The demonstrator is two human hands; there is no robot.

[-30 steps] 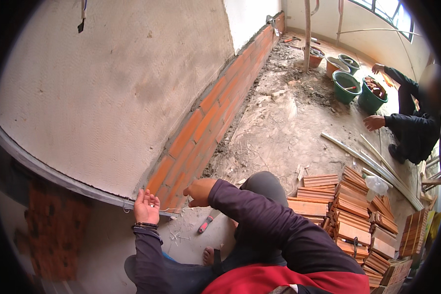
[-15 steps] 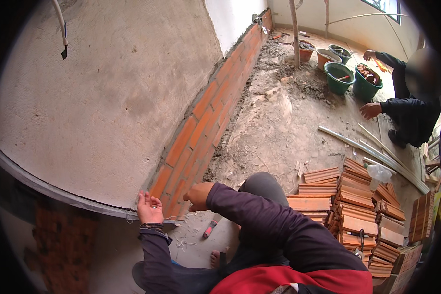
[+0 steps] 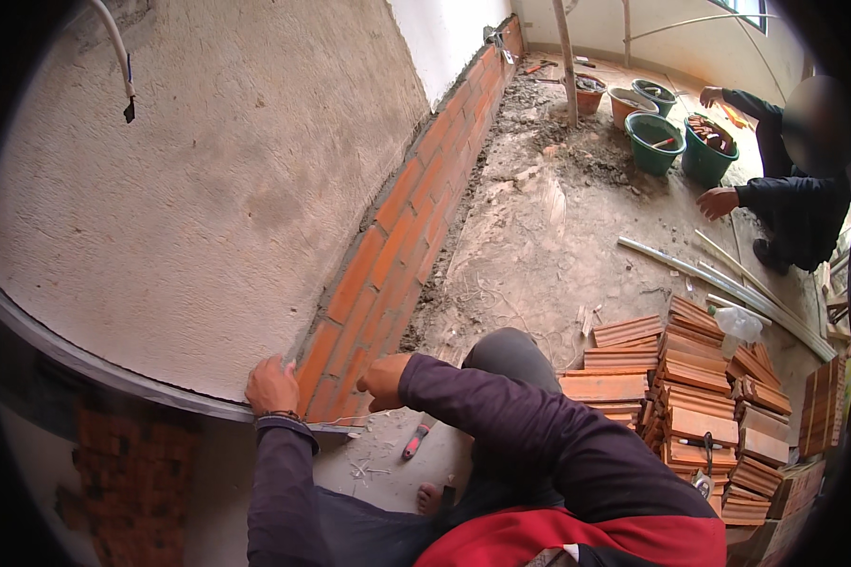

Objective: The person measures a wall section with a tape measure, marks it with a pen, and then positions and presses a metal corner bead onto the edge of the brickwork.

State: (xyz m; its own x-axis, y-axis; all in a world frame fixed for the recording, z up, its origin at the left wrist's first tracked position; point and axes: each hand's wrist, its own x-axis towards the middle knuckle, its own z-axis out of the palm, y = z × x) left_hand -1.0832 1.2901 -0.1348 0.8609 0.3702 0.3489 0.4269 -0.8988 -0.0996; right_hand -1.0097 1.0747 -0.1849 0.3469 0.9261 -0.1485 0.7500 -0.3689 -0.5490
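My left hand point(image 3: 272, 386) is at the near end of the low brick wall point(image 3: 373, 255), back of the hand up. Its fingers are bent against the corner where the bricks meet the plastered wall point(image 3: 208, 208); a small greyish bit shows by the fingertips, too little of it to name. My right hand point(image 3: 385, 380) is closed in front of the brick face, a short way to the right. What its fingers pinch is hidden. A thin pale string point(image 3: 336, 419) runs below and between both hands. On the floor near my foot lies a red and black handled tool point(image 3: 417, 438).
Stacked orange hollow bricks point(image 3: 700, 416) stand at my right, a clear plastic bag point(image 3: 738, 324) on them. Metal bars point(image 3: 709, 274) lie beyond. Several buckets point(image 3: 654, 146) and a wooden pole point(image 3: 567, 66) stand farther off. A co-worker point(image 3: 794, 189) crouches at the far right.
My left hand has turned from palm up, with a small white thing in it, to back up, and moved up onto the brick end. My right hand stays closed in nearly the same place.
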